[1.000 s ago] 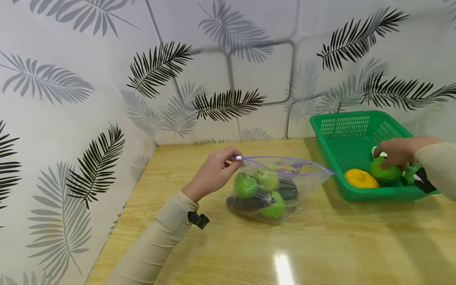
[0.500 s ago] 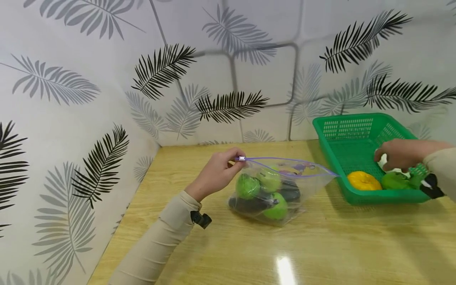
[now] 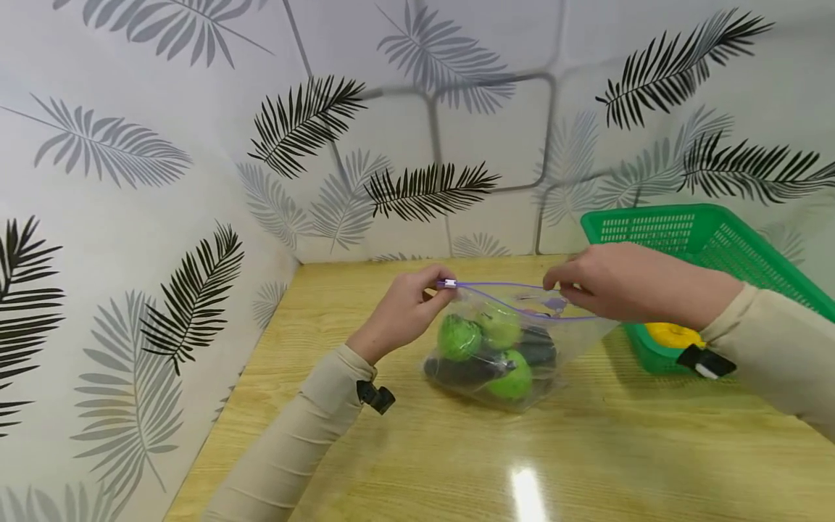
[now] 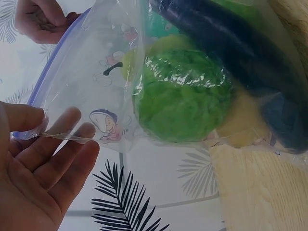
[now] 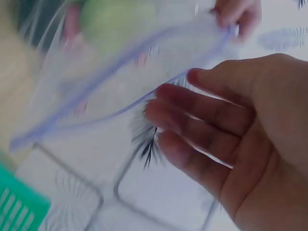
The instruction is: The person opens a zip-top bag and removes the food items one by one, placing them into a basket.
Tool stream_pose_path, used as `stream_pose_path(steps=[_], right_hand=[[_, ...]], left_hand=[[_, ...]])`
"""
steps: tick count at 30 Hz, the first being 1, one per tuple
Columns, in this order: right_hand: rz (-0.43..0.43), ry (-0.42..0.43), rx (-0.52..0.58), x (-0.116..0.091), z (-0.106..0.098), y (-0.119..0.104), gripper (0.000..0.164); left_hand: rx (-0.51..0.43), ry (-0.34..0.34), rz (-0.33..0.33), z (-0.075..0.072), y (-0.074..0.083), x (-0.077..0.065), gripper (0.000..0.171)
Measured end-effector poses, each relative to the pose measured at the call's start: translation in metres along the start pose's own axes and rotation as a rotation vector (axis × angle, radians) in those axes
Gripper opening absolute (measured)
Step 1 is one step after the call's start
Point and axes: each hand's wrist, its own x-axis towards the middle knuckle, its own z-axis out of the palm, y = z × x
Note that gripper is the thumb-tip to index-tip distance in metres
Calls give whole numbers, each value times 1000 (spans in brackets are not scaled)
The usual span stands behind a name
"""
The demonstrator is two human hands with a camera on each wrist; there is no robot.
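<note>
My left hand (image 3: 404, 308) pinches the corner of a clear zip bag (image 3: 574, 348) beside its white slider (image 3: 449, 283). The bag slumps on the table with its purple-edged mouth parted. Through the plastic show a leafy green cabbage (image 4: 183, 101), a dark eggplant (image 4: 231, 53), and other green, round produce (image 3: 510, 375). At the mouth's far end is my right hand (image 3: 626, 283). In the right wrist view its palm is bare, the fingers loosely bent, with thumb and forefinger tips right at the purple edge (image 5: 120, 111).
A green plastic basket (image 3: 779, 268) stands at the right against the patterned wall (image 3: 496, 225), partly covered by my right forearm. A yellow, pumpkin-like vegetable (image 3: 675, 335) lies in it. Wooden table (image 3: 424, 457) stretches in front of the bag.
My right hand has come out of the basket, where it was over a green vegetable and something white, and moved left to the bag's mouth. My left hand keeps its pinch on the bag.
</note>
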Motion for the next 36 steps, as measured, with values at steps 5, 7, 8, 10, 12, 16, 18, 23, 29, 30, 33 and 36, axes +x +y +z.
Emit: stream_pose_path(steps=[5, 7, 8, 10, 12, 16, 18, 23, 29, 30, 33, 36], right_hand=[[-76, -76, -15, 21, 17, -18, 24], [-100, -83, -21, 25, 24, -19, 26], [-109, -88, -18, 27, 27, -20, 28], [-132, -85, -4, 32, 33, -20, 31], [-146, -93, 14, 37, 38, -21, 33], [-125, -114, 40, 42, 42, -24, 38], [-108, -116, 56, 43, 42, -25, 41], [-99, -106, 35, 45, 44, -26, 52], [-112, -142, 16, 46, 49, -26, 61], [-119, -145, 14, 47, 50, -26, 62], [-138, -142, -9, 47, 53, -26, 62], [-162, -124, -40, 47, 57, -26, 65]], left_hand=[[-45, 21, 27, 3, -2, -2, 13], [-47, 22, 33, 5, -3, -3, 15], [-44, 23, 33, 7, -4, -3, 16], [-45, 24, 23, 10, -5, -4, 18], [-53, 26, 2, 13, -7, -6, 20], [-110, 20, -54, 19, -11, -9, 29], [-141, 1, -95, 22, -14, -10, 39], [-181, -106, -195, 34, -21, -13, 75], [-182, -176, -195, 41, -23, -14, 75], [-178, -178, -193, 42, -22, -14, 73], [-143, -184, -191, 43, -22, -13, 72], [-106, -187, -185, 44, -21, -11, 75]])
